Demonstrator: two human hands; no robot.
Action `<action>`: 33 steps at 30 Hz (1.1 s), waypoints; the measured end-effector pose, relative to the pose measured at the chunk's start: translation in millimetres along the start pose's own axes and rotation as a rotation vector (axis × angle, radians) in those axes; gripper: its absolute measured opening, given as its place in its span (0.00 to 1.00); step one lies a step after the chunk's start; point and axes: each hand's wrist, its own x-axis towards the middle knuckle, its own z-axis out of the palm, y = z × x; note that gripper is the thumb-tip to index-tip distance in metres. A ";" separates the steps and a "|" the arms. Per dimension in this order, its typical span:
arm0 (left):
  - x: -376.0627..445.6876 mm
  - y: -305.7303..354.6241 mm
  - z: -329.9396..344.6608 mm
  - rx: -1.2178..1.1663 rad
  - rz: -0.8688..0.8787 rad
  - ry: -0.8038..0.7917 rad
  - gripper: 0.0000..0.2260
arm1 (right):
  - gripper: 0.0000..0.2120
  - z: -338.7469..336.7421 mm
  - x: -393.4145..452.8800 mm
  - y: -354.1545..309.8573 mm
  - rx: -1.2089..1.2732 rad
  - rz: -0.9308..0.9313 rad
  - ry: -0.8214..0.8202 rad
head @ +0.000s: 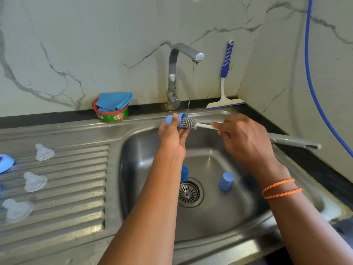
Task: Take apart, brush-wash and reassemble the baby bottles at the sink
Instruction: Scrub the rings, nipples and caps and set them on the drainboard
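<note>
My left hand [172,135] grips a small blue bottle cap [176,119] on its side over the sink, just under the running tap water. My right hand [242,138] holds the white shaft of a grey bottle brush [189,123]; the bristle head sits at the cap's mouth, partly inside. The brush's grey handle [294,142] sticks out to the right past my hand. Two more blue caps [226,181] [184,174] stand in the sink basin near the drain. Three clear nipples [44,152] [34,181] [17,209] lie on the ribbed drainboard.
A steel tap [174,73] runs a thin stream. A green soap tub with a blue cloth [110,109] sits behind the drainboard. A blue-handled squeegee [225,81] leans at the back right corner. A blue ring [5,162] lies at the far left; a blue hose [313,88] hangs on the right wall.
</note>
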 end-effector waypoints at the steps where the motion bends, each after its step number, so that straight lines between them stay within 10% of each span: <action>1: 1.0 -0.3 -0.3 0.027 0.013 0.013 0.14 | 0.11 -0.9 0.3 -0.2 0.021 -0.002 0.016; 12: 4.9 -7.8 -10.8 0.158 -0.040 0.095 0.15 | 0.14 0.2 1.4 -7.5 0.043 0.130 -0.381; 33: 5.5 -7.5 -5.5 0.179 -0.067 0.016 0.17 | 0.10 16.7 4.4 -19.9 0.086 0.306 -0.402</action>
